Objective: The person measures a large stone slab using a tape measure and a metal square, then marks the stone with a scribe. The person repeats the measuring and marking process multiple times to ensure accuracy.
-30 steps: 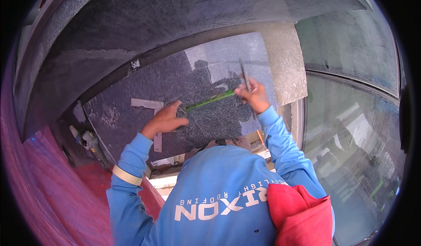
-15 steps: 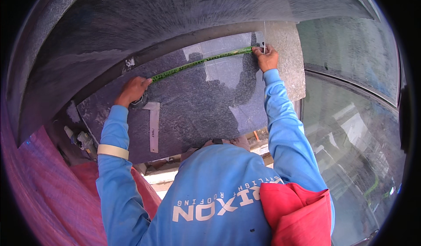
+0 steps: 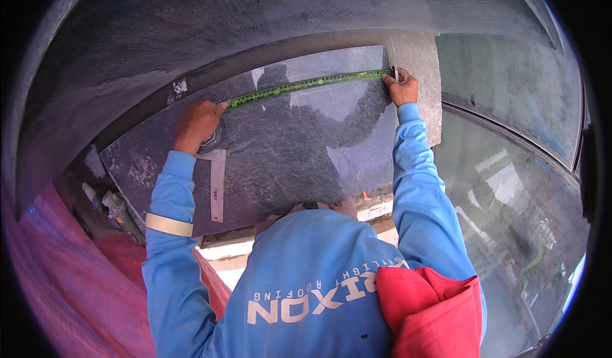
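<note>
Across a dark grey stone slab (image 3: 287,160) stretches the green blade of a tape measure (image 3: 306,84). At the blade's left end my left hand (image 3: 199,125) is closed around the tape's case, which is mostly hidden under my palm. My right hand (image 3: 403,90) pinches the blade's far end at the slab's right edge. Beside those fingers a thin pale sliver sticks up, too small to name. Just below my left hand lies a flat metal square (image 3: 217,189), its short arm reaching toward the tape case.
A large dark panel (image 3: 255,14) curves over the far side. A paler stone piece (image 3: 424,90) adjoins the slab on the right, with glass panes (image 3: 503,186) beyond. At the left are a power tool (image 3: 115,208) and pink-red sheeting (image 3: 57,275).
My right hand has shifted slightly right relative to the slab, and more blade now spans between my hands. The view has moved a little. Both hands keep their hold on the tape measure.
</note>
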The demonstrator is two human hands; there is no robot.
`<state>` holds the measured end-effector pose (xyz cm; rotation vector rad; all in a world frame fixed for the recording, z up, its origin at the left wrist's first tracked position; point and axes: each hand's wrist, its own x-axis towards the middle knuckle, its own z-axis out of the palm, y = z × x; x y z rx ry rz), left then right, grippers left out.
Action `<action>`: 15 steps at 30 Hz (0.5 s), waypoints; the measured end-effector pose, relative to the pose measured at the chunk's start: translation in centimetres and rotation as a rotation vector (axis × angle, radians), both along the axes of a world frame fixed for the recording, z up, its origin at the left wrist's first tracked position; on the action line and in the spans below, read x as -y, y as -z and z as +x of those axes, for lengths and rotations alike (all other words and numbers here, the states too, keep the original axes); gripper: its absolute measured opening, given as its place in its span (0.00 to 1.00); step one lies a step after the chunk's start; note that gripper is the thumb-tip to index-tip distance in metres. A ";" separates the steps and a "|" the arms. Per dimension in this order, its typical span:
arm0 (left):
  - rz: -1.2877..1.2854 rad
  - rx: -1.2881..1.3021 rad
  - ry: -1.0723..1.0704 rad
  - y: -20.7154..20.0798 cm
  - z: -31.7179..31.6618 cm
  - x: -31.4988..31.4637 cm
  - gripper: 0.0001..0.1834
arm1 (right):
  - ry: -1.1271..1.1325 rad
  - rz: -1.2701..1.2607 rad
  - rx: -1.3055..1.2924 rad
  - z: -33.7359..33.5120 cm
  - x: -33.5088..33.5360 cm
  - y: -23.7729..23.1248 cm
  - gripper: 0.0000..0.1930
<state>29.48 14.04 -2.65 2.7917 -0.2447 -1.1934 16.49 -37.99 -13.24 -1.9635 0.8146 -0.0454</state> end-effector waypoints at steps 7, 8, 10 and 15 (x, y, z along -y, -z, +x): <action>0.178 -0.034 0.064 -2.6 0.7 2.2 0.29 | 0.147 0.190 0.005 -0.1 -0.9 -1.1 0.19; 0.191 -0.047 0.063 -2.8 0.8 2.3 0.30 | 0.144 0.199 -0.013 0.1 -1.1 -1.3 0.19; 0.210 -0.072 0.062 -3.0 1.1 2.7 0.30 | 0.168 0.199 -0.007 0.0 -1.0 -1.3 0.19; 0.198 -0.131 0.056 -1.5 1.1 1.6 0.31 | 0.212 0.211 -0.028 0.2 -1.6 -2.2 0.17</action>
